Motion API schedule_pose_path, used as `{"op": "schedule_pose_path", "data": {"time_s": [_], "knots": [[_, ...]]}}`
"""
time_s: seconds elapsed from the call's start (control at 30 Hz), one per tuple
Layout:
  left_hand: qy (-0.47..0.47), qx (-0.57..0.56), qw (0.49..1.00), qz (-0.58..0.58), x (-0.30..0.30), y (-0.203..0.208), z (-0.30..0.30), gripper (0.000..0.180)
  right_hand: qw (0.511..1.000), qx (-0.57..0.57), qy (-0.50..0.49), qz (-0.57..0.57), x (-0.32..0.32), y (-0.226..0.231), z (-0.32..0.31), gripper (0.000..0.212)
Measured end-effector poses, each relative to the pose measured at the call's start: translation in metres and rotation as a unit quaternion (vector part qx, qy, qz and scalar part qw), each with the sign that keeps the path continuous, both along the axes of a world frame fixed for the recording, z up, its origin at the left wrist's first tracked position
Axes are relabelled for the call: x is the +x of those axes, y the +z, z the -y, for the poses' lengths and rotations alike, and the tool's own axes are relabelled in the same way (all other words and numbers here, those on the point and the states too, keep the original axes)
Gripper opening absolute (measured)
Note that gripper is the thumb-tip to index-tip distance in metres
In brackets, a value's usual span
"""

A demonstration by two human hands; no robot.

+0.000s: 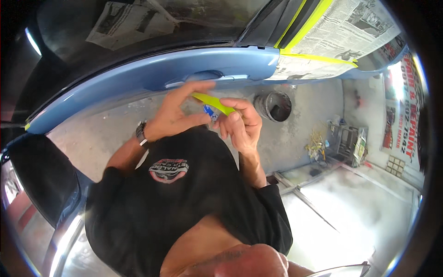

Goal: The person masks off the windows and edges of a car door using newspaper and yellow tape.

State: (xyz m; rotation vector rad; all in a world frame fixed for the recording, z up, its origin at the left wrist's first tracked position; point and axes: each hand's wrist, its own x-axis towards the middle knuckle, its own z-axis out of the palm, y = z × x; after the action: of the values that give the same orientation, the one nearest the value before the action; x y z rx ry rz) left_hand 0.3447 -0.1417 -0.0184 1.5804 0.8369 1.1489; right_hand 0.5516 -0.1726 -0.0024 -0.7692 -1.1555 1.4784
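A roll of yellow-green masking tape (213, 102) with a blue and white inside is in front of my chest, below the door handle of a blue car door (184, 67). My right hand (243, 122) pinches the roll's right end between thumb and bent fingers. On the roll's other side is my left hand (177, 110), a watch (141, 132) at its wrist. Its fingers stretch out above the tape, partly smeared by motion, and its thumb lies apart below, close to the blue part. Whether the left fingertips touch the roll, I cannot tell.
Newspaper (339, 37) edged with yellow-green tape covers the adjoining car panel and window. A dark bucket (278, 107) stands on the grey floor right of my hands. Farther right, a metal frame (349, 142) and scraps (316, 145) lie near the wall. An open car door (41, 180) is at left.
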Motion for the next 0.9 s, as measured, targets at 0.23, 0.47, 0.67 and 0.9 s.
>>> {"op": "schedule_pose_path", "data": {"time_s": [0.23,0.47,0.67,0.9], "knots": [[0.124,0.120,0.980,-0.103,-0.057,-0.007,0.010,0.033,0.926,0.141,-0.110,0.332,-0.035,0.010,-0.023,0.024],[0.219,0.244,0.937,-0.122,-0.119,0.030,-0.014,0.042,0.671,0.377,-0.391,0.505,-0.033,0.010,-0.102,0.033],[0.193,0.246,0.943,-0.117,-0.144,0.020,-0.041,0.036,0.567,0.317,-0.360,0.670,-0.036,0.038,-0.108,0.044],[0.167,0.181,0.965,-0.085,-0.148,0.021,-0.042,0.035,0.549,0.263,-0.291,0.738,-0.039,-0.005,-0.089,0.048]]}}
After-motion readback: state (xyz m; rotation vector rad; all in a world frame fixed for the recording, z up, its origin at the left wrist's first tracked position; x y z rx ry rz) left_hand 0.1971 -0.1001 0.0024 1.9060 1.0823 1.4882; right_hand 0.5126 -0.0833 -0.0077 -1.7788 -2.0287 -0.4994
